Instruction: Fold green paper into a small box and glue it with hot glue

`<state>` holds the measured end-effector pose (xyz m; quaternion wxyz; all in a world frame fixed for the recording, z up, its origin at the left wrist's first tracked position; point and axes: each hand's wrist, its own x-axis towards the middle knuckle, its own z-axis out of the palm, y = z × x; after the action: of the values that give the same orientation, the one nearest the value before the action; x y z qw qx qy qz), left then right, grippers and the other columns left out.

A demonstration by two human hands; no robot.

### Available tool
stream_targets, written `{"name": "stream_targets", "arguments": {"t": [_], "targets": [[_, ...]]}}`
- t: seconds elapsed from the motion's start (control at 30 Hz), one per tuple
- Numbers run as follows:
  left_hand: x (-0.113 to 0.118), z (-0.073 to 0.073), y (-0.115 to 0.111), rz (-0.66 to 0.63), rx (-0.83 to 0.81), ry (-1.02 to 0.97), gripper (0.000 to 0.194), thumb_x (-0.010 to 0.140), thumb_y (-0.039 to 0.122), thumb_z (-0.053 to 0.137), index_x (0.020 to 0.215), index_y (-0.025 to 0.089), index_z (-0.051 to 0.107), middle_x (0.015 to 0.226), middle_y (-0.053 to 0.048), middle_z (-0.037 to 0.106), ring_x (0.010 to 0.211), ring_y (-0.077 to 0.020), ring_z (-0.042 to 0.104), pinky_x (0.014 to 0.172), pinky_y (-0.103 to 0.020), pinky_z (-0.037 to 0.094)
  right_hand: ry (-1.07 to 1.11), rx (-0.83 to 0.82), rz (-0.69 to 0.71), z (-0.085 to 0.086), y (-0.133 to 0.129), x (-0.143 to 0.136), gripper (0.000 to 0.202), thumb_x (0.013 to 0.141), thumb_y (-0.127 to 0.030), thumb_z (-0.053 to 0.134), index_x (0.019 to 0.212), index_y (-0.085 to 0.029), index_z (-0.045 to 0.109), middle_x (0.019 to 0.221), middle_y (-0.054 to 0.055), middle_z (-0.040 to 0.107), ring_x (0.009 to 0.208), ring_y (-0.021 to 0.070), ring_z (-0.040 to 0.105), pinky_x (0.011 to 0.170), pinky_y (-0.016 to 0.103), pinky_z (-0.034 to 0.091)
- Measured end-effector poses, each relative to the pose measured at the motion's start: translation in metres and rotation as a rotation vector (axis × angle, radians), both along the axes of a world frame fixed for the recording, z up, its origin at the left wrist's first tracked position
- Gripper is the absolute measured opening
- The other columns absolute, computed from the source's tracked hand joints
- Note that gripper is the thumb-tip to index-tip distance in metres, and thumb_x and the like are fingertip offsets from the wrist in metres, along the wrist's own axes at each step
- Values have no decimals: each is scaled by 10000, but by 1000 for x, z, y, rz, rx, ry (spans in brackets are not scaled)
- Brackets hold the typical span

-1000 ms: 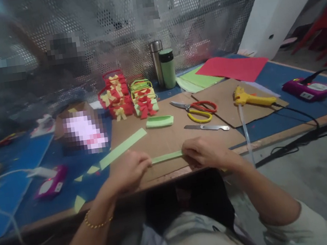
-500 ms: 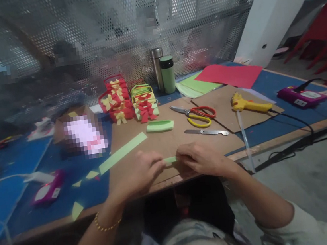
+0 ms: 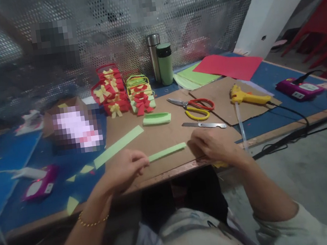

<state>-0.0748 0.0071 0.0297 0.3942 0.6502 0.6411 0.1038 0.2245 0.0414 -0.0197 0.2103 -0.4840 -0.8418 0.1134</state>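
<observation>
A narrow folded strip of light green paper (image 3: 169, 151) lies slantwise on the brown cardboard (image 3: 165, 132). My left hand (image 3: 131, 165) pinches its left end between closed fingers. Just past the strip's free right end is my right hand (image 3: 210, 142), its fingers curled down close to the cardboard, and nothing shows in them. Behind the strip sits a small green folded paper boat-like piece (image 3: 157, 119). A wider flat green paper strip (image 3: 120, 145) lies beyond my left hand. Scissors (image 3: 194, 107) with red and yellow handles and a metal blade (image 3: 204, 125) lie beyond my right hand.
Red paper baskets with bows (image 3: 113, 93) and green ones (image 3: 142, 97) stand at the back, beside two flasks (image 3: 165, 64). A yellow glue gun (image 3: 247, 97) with a trailing cord, coloured sheets (image 3: 228, 65), purple devices (image 3: 299, 89) and a cardboard box (image 3: 50, 123) surround the work spot.
My hands have moved apart, the left leftward and the right rightward, exposing most of the folded strip. The right hand is now off the strip's end. The view has tilted slightly down.
</observation>
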Motion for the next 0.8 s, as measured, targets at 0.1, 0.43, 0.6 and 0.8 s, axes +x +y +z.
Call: {"name": "stream_targets", "arguments": {"t": [0.1,0.43,0.6,0.8], "targets": [[-9,-6,-1,99,-34,-105,295,792,424,630,750,147,724,593,-21,655,578,-143,575,551,-243,382,120,112,-127,-4,1,6,241,961,-222,479,731,-219,553,689,37,610,648,183,534,624,291,327],[21,3,0,-109,103,111,402,954,543,425,842,222,639,614,27,629,550,-149,544,536,-253,366,273,227,25,1,-38,-3,231,1032,-182,436,953,-193,653,806,47,654,738,169,606,676,267,446],[8,-29,9,-221,542,273,347,928,470,430,889,254,700,850,-52,743,841,-258,680,736,-343,514,303,386,-267,10,-19,60,265,1046,-213,429,1114,-196,685,939,78,679,854,188,646,780,294,499],[-7,-60,18,-231,738,408,384,919,456,466,1088,238,734,1178,-113,746,1185,-330,643,1023,-467,499,-173,245,-585,6,57,131,336,985,-187,469,1256,-141,661,1308,181,635,1186,304,583,1022,431,450]]}}
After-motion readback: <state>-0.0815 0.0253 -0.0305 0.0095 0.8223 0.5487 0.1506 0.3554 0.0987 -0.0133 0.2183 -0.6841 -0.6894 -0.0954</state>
